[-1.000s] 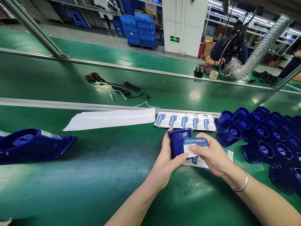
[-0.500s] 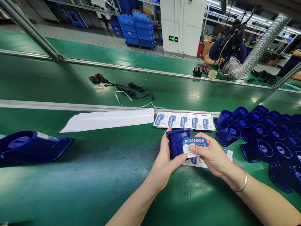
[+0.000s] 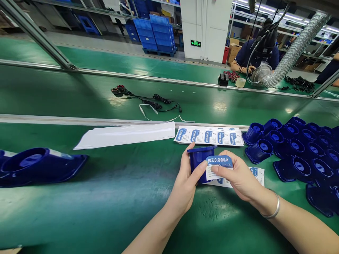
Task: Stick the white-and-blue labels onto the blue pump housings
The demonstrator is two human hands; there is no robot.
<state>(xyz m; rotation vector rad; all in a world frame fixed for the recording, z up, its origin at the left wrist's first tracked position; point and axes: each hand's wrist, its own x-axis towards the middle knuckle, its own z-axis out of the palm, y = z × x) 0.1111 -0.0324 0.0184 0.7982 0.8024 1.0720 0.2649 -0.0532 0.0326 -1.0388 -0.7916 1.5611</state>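
Note:
My left hand (image 3: pixel 186 181) grips a dark blue plastic housing (image 3: pixel 199 158) from its left side, thumb across the front. My right hand (image 3: pixel 238 176) presses a blue-and-white label (image 3: pixel 218 164) reading DC52Q-5000L/H onto the housing's face, thumb on the label. Both hands hover just above the green bench (image 3: pixel 106 197). A partly used label sheet (image 3: pixel 255 173) lies under my right hand. A full strip of the same labels (image 3: pixel 209 135) lies just beyond the housing.
Several blue housings (image 3: pixel 293 151) are heaped at the right. Another blue housing (image 3: pixel 39 165) lies at the left edge. White backing sheets (image 3: pixel 127 134) rest by the metal rail (image 3: pixel 53 120). Black cables (image 3: pixel 156 100) lie on the conveyor belt. A person (image 3: pixel 259 53) works at the far side.
The housing has tilted slightly in my hands, its top rim now turned more toward me, while my right thumb stays on the label. The view shifted a little.

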